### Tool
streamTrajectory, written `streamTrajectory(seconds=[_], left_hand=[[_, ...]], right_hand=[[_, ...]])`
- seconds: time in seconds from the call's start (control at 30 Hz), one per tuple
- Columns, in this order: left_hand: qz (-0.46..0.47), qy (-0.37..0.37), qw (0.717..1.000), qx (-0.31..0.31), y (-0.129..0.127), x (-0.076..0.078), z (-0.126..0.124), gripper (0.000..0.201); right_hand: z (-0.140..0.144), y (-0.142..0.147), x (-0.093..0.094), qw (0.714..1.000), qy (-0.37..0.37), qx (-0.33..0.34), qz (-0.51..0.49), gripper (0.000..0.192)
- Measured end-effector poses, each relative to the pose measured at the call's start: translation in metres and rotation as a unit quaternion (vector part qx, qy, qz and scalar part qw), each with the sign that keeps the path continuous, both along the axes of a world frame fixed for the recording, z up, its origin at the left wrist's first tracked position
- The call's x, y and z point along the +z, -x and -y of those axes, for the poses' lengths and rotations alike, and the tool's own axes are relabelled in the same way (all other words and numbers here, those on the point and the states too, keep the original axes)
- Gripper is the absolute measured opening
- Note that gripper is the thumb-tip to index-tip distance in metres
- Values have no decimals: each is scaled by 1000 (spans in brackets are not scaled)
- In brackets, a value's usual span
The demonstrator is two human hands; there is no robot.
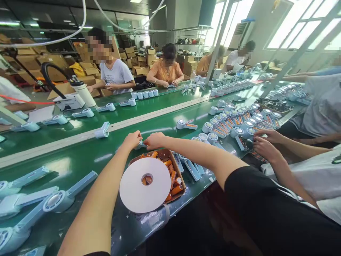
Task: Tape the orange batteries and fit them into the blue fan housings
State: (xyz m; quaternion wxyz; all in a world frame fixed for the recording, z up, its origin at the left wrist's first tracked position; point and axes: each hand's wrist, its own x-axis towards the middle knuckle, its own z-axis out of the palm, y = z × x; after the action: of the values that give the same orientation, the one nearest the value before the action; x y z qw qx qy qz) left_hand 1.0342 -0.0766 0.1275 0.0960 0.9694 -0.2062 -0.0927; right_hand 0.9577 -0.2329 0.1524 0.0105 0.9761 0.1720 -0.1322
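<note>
The left hand [133, 139] and right hand [156, 141] both close on a partly hidden light-blue fan [140, 144] beyond the cell-filled box [182, 170] at the bench's near edge. It seems mid-work: open-handled fans [209, 127] crowd rightward, closed-looking ones [59, 201] the near left corner. Co-workers [117, 73] line the glossy green bench's [160, 119] far edge, before stacked cartons [191, 65] and bright windows [229, 25].

Daylight from the windows [301, 22] at upper right burns near-white — glare streaks the green surface [153, 122], while the view's edges stretch.
</note>
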Motion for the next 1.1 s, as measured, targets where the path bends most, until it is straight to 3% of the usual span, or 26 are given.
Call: streamTrajectory(seconds=[0.17,0.27,0.33,0.4,0.47,0.53,0.63,0.77,0.83,0.87,0.93,1.03,1.1], left_hand=[[25,-14,999,-20,12,22,9,22],[58,21,997,-46,40,38,-1,34],[57,57,992,-96,73,45,-23,43],[37,79,976,-200,114,47,-55,50],[55,69,948,-307,156,42,-89,64],[118,48,927,-352,192,33,-119,81],[192,59,921,-334,225,19,-149,84],[268,127,931,-213,247,7,-167,78],[306,154,929,-142,257,0,-169,77],[320,164,926,-114,261,-3,-169,76],[334,175,923,-76,269,-10,-166,73],[339,168,922,-77,277,-15,-161,72],[347,158,920,-94,279,-13,-156,70]], right_hand=[[-20,-10,9,999,-42,-15,-16,47],[-12,-12,19,997,-67,-22,-20,44],[1,-6,23,996,-85,-20,-12,39],[18,8,27,994,-109,-16,12,40],[33,28,28,990,-136,-11,42,43],[43,53,27,986,-163,11,46,40],[47,89,20,984,-165,71,-12,31],[41,114,2,990,-93,101,-36,34],[42,117,-5,987,-139,72,-42,31],[44,118,-9,977,-202,41,-49,28],[48,121,-13,918,-392,-40,-50,25],[48,132,-15,743,-659,-108,-43,38],[43,142,-13,661,-742,-100,-53,46]])
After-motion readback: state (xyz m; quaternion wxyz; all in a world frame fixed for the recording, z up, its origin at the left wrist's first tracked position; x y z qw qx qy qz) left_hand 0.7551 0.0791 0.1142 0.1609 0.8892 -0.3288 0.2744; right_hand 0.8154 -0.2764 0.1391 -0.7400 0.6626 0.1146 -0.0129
